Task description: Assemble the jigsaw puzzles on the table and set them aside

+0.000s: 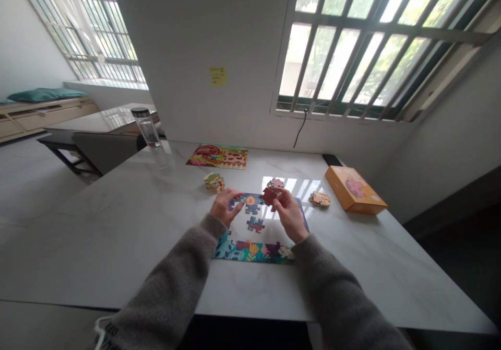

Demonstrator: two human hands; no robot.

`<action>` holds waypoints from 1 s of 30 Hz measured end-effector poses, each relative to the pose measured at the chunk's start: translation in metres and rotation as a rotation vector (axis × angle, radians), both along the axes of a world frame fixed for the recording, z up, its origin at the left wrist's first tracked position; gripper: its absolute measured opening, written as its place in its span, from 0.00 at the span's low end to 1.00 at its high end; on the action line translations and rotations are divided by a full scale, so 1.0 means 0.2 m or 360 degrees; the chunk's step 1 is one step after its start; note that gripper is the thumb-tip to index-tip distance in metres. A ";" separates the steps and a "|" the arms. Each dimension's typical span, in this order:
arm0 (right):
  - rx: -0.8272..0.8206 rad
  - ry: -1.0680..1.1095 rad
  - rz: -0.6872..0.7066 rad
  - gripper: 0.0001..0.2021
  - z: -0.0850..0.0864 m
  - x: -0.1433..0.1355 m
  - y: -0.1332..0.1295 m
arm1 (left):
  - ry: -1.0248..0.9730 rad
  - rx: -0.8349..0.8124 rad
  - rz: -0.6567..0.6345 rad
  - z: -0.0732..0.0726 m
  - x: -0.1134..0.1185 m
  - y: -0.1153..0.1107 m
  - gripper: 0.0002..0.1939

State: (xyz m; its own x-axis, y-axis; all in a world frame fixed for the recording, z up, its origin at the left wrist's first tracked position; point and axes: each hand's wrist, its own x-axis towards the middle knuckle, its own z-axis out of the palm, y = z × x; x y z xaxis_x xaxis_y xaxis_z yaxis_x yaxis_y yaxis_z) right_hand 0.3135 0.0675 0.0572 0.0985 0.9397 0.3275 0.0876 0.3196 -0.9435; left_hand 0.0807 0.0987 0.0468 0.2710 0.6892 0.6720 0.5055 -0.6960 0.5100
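Observation:
A partly assembled puzzle (250, 253) lies on the white marbled table, its blue and teal border around a pale middle. My right hand (288, 215) pinches a dark reddish-brown puzzle piece (269, 196) above the puzzle's upper right part. At the puzzle's upper left edge, my left hand (227, 207) has its thumb and fingers apart and holds nothing that shows. Between the hands are joined pieces with an orange figure (251, 203), and just below them sits a blue and red piece (255, 224). A small pile of pieces (276, 183) is partly behind my right hand.
Stacks of pieces stand at left (214, 182) and right (320, 199). A finished farm picture (218, 156) lies near the wall. An orange box (354, 189), a black phone-like object (332, 160) and a clear bottle (147, 128) are on the table.

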 end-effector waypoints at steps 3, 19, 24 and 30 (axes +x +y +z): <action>-0.0023 0.0010 0.0099 0.16 -0.01 -0.05 -0.02 | 0.0151 -0.0047 -0.0163 -0.04 0.05 -0.02 0.25; -0.0092 0.0023 0.0259 0.22 -0.02 -0.04 -0.02 | 0.0195 -0.0019 -0.0262 -0.03 0.08 -0.05 0.28; -0.0143 -0.0173 0.0349 0.15 -0.05 -0.01 0.00 | 0.0234 -0.0019 -0.0328 -0.03 0.07 -0.05 0.25; -0.0211 -0.0036 0.0325 0.12 -0.04 -0.04 -0.02 | 0.0163 0.0007 -0.0310 -0.05 0.06 -0.02 0.23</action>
